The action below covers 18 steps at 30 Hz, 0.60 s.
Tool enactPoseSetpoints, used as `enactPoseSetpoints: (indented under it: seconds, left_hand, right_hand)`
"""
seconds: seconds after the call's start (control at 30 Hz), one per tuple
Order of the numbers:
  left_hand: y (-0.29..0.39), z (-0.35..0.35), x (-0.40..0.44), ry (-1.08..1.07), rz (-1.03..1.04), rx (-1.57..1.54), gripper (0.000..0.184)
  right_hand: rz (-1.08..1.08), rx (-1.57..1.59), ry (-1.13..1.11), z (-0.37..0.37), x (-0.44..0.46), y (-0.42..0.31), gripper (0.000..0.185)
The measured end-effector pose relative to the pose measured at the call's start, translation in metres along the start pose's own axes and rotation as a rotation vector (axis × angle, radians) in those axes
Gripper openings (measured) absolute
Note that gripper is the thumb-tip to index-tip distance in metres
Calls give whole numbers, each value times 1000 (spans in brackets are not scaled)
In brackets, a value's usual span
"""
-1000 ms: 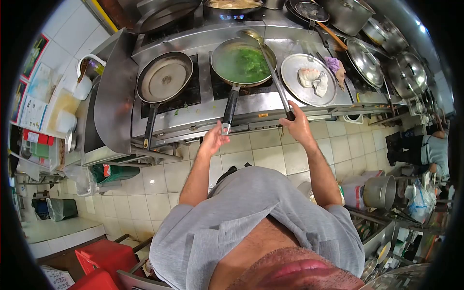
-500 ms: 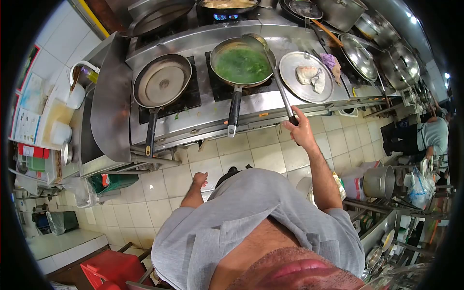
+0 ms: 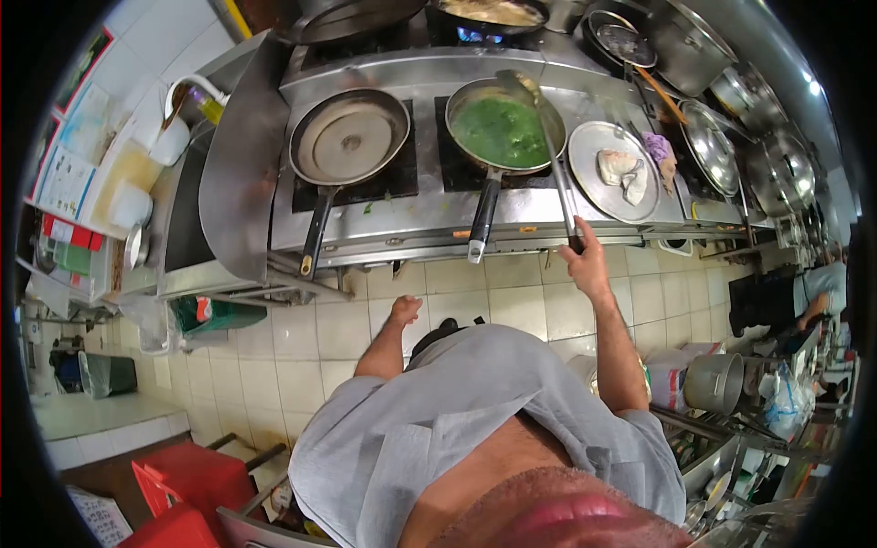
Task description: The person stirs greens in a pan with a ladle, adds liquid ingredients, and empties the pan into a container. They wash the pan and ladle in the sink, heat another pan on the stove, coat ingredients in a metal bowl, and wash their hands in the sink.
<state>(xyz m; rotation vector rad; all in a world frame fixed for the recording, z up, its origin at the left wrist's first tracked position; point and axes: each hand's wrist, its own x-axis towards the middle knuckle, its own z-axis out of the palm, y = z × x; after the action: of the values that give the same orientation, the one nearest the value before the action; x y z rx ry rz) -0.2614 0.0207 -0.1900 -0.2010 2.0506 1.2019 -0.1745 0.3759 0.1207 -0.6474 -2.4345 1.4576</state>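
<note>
The ladle [image 3: 555, 163] is pinched in the right hand [image 3: 589, 265], its long axis directed forward and slightly left, its bowl at the far right rim of the pan [image 3: 484, 89]. The handle is closely flanked by the plate [image 3: 586, 187]; more room is found leftward, toward the pan handle [image 3: 486, 205]. The left hand [image 3: 406, 310] is unloaded; its finger spread cannot be told.

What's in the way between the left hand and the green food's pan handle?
Nothing visible. Only open space above the floor lies between the left hand and the pan handle. The ladle, in the right hand, is off to the handle's right.
</note>
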Motion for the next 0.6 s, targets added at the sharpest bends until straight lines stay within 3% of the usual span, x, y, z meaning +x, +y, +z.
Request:
enactPoseSetpoints:
  seconds: [0.33, 0.43, 0.6]
  left_hand:
    - [-42, -19, 1, 37, -72, 92, 31]
    - [-40, -14, 2, 139, -10, 72, 31]
    - [-24, -13, 12, 85, 61, 178, 33]
  right_hand:
    - [-63, -443, 14, -2, 9, -2, 58]
    - [-74, -442, 14, 2, 14, 8, 59]
    - [-128, -556, 49, 8, 18, 19, 58]
